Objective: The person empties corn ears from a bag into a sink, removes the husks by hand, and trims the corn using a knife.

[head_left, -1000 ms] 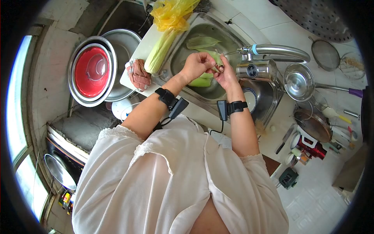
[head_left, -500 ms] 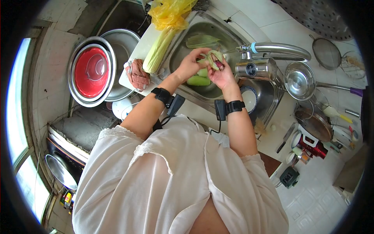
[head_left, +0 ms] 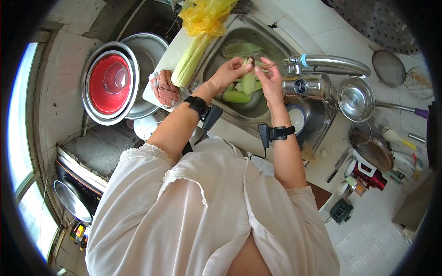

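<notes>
Over the steel sink, my left hand pinches the dark silk end of a green corn cob in its husk. The cob hangs down from the fingertips. My right hand is beside it, with thumb and fingers at the upper right of the husk; what lies between those fingers is too small to make out. Green husk leaves lie at the back of the sink, and another green piece rests lower in it. On the counter left of the sink lies a pale green corn cob.
A yellow plastic bag and a pinkish cloth flank the cob on the counter. Red and steel basins are at the left. Right of my hands are the faucet, a steel cup and a pan with a handle.
The cob in my hands has turned from an end-on view to hanging downward into the sink. My left hand has moved to its silk end, and my right hand has shifted its hold, fingers now raised.
</notes>
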Demonstrator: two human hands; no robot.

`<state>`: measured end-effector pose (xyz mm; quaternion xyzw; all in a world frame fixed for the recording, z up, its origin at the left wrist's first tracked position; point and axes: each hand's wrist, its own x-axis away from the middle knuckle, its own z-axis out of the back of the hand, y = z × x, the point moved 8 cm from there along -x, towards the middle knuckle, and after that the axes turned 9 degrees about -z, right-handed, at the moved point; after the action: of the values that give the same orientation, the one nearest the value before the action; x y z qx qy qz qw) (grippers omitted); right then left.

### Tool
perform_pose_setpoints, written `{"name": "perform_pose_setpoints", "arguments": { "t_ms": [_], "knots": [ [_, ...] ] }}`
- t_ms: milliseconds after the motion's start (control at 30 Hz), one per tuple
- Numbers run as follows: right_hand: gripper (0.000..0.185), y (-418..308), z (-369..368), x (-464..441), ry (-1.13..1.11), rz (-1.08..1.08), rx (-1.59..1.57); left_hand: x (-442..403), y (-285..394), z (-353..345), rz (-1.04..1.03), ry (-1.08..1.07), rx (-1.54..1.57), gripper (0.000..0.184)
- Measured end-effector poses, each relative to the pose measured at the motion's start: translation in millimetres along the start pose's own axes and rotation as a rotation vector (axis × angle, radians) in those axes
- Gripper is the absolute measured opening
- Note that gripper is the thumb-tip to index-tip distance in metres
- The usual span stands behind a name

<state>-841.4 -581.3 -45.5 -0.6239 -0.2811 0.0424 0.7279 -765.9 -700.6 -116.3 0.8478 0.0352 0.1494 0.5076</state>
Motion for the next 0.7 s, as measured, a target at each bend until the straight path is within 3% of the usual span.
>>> {"name": "perform_pose_setpoints", "arguments": {
  "t_ms": [100, 167, 233, 400, 567, 633, 700],
  "knots": [
    [0.020, 6.8, -1.7, -12.8, -0.098, 0.059, 0.107, 1.1, -3.6, -8.7, 0.072, -0.034, -0.045, 0.043],
    [0.018, 21.4, 3.9, -22.9, -0.095, 0.053, 0.014, 1.1, -8.3, -12.4, 0.100, -0.004, -0.020, 0.046],
    [0.019, 38.2, 20.5, -30.1, 0.009, -0.085, 0.024, -0.2, -20.4, -11.8, 0.133, 0.027, 0.005, 0.048],
    [0.021, 45.7, 21.3, -28.5, 0.016, -0.106, 0.003, -1.5, -28.5, -17.4, 0.166, 0.023, 0.323, 0.052],
    [0.031, 11.3, 1.9, -17.2, -0.014, -0.050, 0.073, 2.0, -27.4, -12.1, 0.270, -0.016, 0.175, 0.057],
    [0.040, -3.3, -9.2, -13.2, -0.114, -0.043, 0.595, 4.1, -24.5, -14.7, 0.293, -0.042, 0.063, 0.058],
    [0.044, -6.5, -7.4, -16.3, -0.056, -0.032, 0.668, 6.8, 0.6, -24.8, 0.154, -0.095, 0.029, 0.066]
  ]
}}
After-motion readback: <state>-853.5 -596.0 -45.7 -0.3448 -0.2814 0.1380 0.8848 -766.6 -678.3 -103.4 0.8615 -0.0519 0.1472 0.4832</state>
